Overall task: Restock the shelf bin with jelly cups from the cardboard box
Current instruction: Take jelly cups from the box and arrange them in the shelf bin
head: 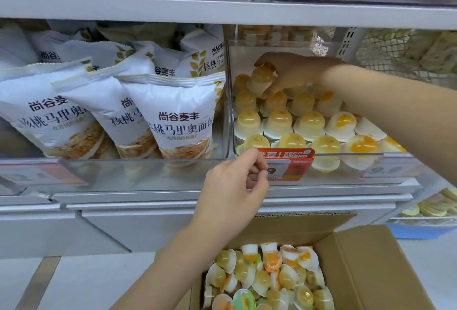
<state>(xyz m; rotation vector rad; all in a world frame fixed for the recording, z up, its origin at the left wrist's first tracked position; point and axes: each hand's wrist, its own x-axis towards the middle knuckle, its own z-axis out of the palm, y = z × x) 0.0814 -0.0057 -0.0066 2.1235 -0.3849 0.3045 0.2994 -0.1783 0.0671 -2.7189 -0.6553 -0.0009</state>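
Clear plastic forms the shelf bin (231,101), where rows of jelly cups (284,121) sit upside down. Reaching inside the bin, the right hand (291,72) pinches one jelly cup (261,79) above the back rows. Just before the bin's front edge, the left hand (235,181) hangs loosely curled, holding nothing. Below the bin, the cardboard box (371,267) stands open, full of cups.
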